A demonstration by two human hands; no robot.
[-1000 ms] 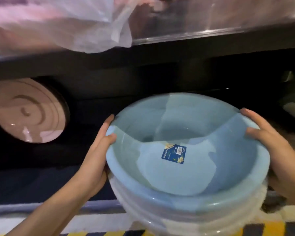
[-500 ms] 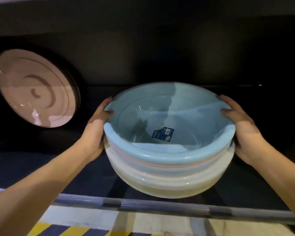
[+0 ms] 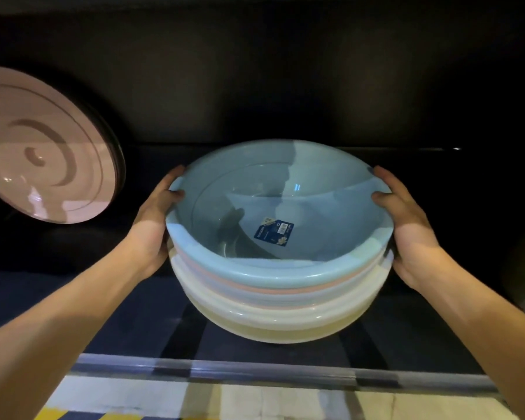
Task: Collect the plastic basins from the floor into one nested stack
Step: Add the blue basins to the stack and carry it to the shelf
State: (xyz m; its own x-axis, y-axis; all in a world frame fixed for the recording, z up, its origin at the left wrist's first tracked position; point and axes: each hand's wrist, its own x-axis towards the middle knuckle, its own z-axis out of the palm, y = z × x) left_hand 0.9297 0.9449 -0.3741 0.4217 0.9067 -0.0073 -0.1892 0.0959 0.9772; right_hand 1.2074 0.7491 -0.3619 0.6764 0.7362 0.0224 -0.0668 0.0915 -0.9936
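A nested stack of plastic basins (image 3: 273,301) sits in the middle of the view, inside a dark shelf. The top basin (image 3: 225,189) is pale blue with a dark blue label (image 3: 274,234) inside; pink, white and cream rims show beneath it. My left hand (image 3: 155,222) grips the stack's left rim, thumb hooked over the blue edge. My right hand (image 3: 403,219) grips the right rim the same way. Whether the stack's base touches the shelf floor I cannot tell.
A pink basin (image 3: 40,153) leans on its side at the left of the shelf, bottom facing me. The dark shelf floor (image 3: 109,304) ends in a metal front rail (image 3: 255,371). Below the rail lies a pale floor with yellow and blue stripes (image 3: 61,415).
The stack has gone forward and down into the dark shelf and levelled out. Both hands keep their grip on its rims. The plastic-wrapped goods overhead have left the view.
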